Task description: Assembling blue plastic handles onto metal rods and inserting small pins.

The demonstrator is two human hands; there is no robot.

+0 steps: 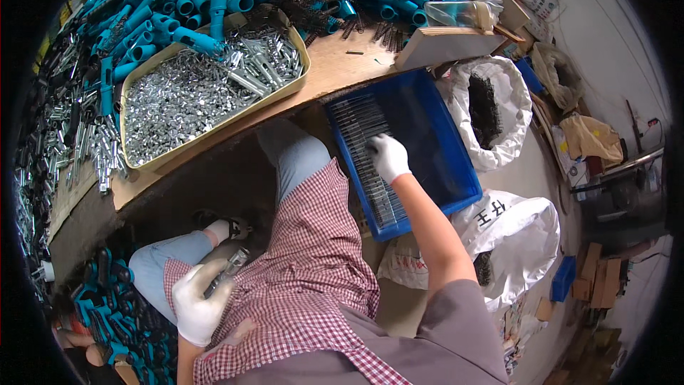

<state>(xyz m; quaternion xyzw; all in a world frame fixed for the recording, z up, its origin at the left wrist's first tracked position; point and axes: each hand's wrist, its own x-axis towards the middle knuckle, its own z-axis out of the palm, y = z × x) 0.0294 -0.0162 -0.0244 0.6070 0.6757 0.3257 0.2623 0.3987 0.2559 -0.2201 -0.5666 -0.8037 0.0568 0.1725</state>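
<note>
A: What is held by the fingers?

B: A shiny metal piece, dark at one end, is gripped by the left hand, with the gloved fingers curled around it. It is held to the left of the blue bin and nearer the body, over the checked apron.

A: And the right hand?

B: It is held over the left part of the bin, with its fingers bent down at the row of thin metal pieces. Whether one is pinched cannot be told, because the fingertips are partly hidden.

A: How much has been done?

B: Many thin pieces are lined up side by side along the bin's left side, so a good part seems to be done.

A: What is left?

B: A lot, it seems. To the left of the bin, a cream tray is heaped with small metal bits. Past that tray, farther from the body than the bin, teal plastic tubes are piled up. Dark springs are kept in a white sack just right of the bin. How many must be used cannot be told.
</note>
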